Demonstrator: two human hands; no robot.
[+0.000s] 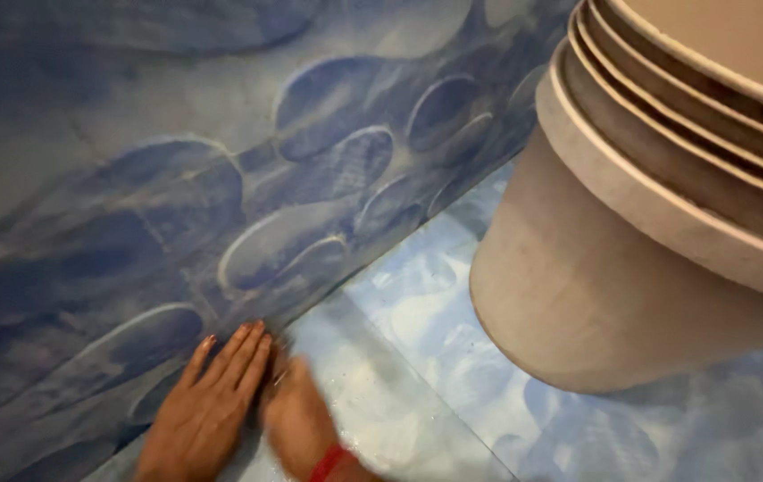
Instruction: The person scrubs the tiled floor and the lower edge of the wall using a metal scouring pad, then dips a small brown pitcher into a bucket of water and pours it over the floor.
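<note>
My left hand (204, 408) lies flat with its fingers together against the blue patterned wall tile (220, 178), close to where the wall meets the floor. My right hand (299, 419), blurred and with a red band at the wrist, is right beside it, fingertips pointing into the joint between wall and pale blue floor tile (417, 339). Whether anything is under its fingers I cannot tell. Neither hand visibly holds an object.
A large grey-white round pedestal with stepped rims (631, 232) stands on the floor at the right, filling the upper right of the view. The floor between it and the wall is a narrow strip that looks wet.
</note>
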